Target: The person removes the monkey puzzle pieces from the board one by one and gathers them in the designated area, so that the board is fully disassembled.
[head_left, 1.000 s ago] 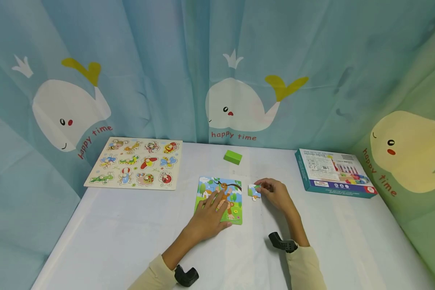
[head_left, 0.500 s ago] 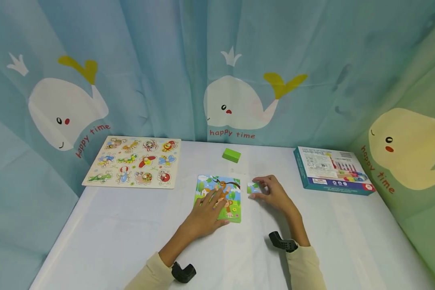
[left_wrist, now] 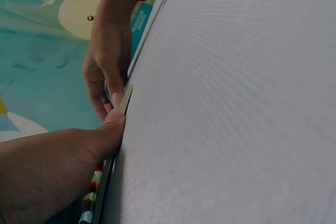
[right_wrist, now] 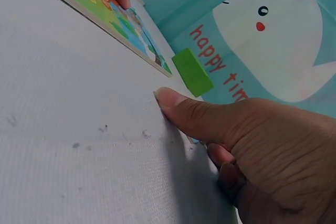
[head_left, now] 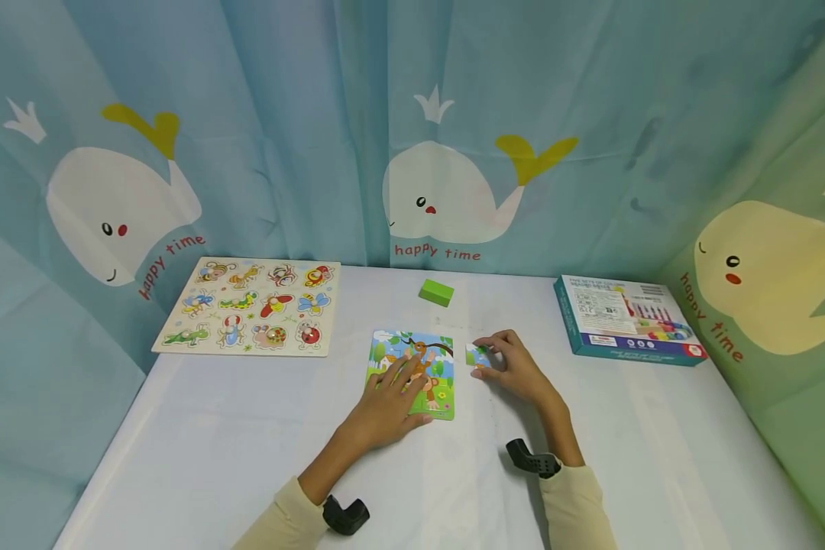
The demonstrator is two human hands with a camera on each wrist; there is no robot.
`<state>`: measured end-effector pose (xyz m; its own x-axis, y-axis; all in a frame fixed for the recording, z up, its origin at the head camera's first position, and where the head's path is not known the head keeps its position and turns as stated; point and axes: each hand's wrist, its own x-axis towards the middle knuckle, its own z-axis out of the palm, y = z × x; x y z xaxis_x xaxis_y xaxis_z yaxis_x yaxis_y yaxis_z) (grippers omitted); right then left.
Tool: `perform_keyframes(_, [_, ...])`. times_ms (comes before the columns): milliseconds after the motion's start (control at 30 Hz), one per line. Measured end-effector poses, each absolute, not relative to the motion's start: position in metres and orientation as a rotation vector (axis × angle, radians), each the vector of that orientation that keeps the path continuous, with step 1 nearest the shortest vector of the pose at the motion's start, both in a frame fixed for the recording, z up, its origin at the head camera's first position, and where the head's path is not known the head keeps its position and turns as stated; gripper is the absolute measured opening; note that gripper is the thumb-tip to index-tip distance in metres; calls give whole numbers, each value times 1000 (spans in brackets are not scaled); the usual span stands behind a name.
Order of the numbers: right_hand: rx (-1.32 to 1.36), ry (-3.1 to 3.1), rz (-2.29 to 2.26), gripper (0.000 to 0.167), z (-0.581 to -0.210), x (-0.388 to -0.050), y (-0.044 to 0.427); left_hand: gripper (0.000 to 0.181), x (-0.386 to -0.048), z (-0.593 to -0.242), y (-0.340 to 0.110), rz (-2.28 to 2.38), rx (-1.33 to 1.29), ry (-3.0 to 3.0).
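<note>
In the head view, a jigsaw board [head_left: 441,374] with a monkey picture lies on the table. Spread over its lower left part is my left hand [head_left: 385,405], fingers resting on the picture and thumb by the near edge. Just right of the board, my right hand [head_left: 519,372] holds a small loose jigsaw piece [head_left: 477,356] between thumb and index finger, at table level. The piece shows green and blue; its right part is hidden by the fingers. In the right wrist view the thumb of my right hand [right_wrist: 252,135] covers nearly all of it.
A green block [head_left: 436,292] stands behind the board. At the back left lies a wooden peg puzzle [head_left: 247,309] with insect pictures. A flat teal box [head_left: 629,321] is at the right. A whale-print curtain [head_left: 302,153] hangs along the table's back edge.
The right thumb has moved nearer along the piece, from its right edge to its near side. The left hand stays on the board. The whole view has shifted slightly.
</note>
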<state>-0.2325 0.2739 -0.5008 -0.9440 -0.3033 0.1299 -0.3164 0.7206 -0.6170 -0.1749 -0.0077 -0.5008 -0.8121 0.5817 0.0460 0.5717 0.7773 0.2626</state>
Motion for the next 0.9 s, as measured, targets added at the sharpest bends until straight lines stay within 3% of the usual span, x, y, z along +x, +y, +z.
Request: perform_keyframes(900, [473,-2857,1096,49,-502,-232,274,67,-172,-508,-2,388,876,2921])
